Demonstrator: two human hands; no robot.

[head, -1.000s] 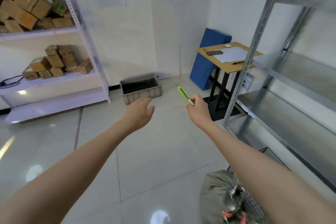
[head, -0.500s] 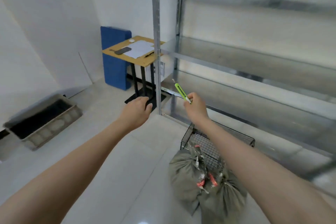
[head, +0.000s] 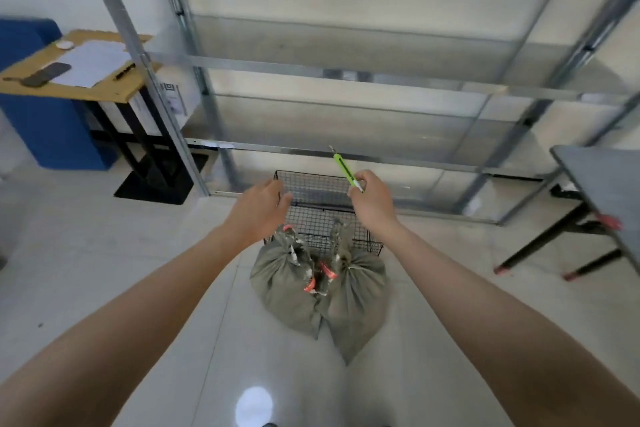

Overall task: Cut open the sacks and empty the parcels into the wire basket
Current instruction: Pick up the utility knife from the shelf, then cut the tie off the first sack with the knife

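At the centre of the frame the right hand pinches a green utility knife, its tip pointing up and left. The left hand hangs beside it, fingers loosely curled, holding nothing. Below them, two tied grey-green sacks lie on the floor, just in front of the black wire basket.

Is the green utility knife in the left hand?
No, the right hand pinches the green utility knife; the left hand holds nothing.
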